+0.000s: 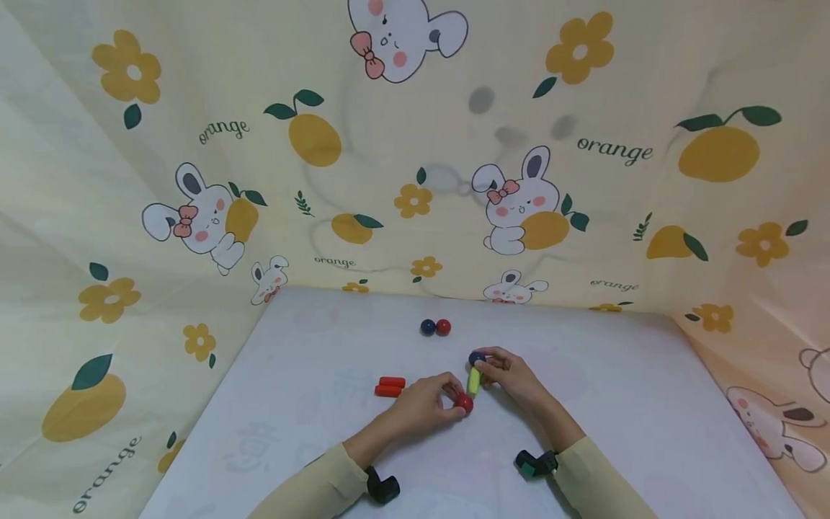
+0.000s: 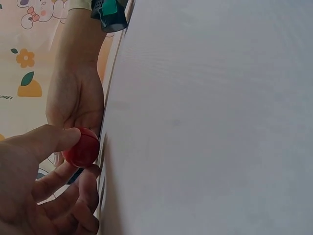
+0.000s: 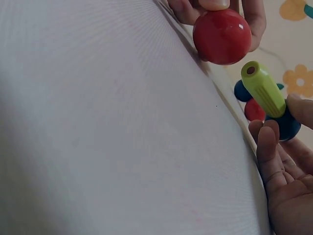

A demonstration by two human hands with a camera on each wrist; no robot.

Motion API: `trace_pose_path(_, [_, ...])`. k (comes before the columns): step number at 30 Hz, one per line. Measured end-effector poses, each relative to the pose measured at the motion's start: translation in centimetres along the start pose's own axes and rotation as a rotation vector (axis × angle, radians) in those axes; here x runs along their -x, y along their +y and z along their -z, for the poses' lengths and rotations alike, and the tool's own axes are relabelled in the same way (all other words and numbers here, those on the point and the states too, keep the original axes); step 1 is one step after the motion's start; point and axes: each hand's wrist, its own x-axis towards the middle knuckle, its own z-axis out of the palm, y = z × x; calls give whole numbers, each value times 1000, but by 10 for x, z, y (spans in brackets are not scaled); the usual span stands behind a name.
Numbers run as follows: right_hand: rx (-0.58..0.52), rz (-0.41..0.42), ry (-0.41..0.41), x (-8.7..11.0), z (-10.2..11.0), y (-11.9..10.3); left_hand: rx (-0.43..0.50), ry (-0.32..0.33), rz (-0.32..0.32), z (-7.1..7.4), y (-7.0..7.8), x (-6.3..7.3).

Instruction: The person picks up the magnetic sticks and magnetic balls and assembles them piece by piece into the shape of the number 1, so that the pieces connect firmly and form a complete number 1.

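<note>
In the head view my left hand [image 1: 423,404] pinches a red ball [image 1: 464,404] between thumb and fingers. The same red ball [image 2: 84,151] shows in the left wrist view, with the thumb on top. My right hand [image 1: 516,375] holds a dark blue ball [image 1: 476,357]. A yellow-green rod [image 1: 474,382] is joined to that ball and points toward the red one. The right wrist view shows a round hole in the free end of the rod [image 3: 265,90]. A small gap separates this end from the red ball [image 3: 222,37].
Two red rods [image 1: 390,386] lie side by side left of the left hand. Farther back, a loose blue ball [image 1: 428,327] and a loose red ball [image 1: 444,327] sit next to each other on the white table [image 1: 311,418]. A patterned cloth [image 1: 402,144] hangs behind.
</note>
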Motion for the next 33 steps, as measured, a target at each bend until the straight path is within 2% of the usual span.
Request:
trace_pose_path(10, [14,1,-1,-3,1,3,8,-10,27,-5,2,-5])
trace_pose_path(21, [14,14,-2,-1,1,2,16,12,35,-10,1,-10])
trace_pose_path(33, [8,19,-1,-1,0,0,58,27,77,-10,5,-7])
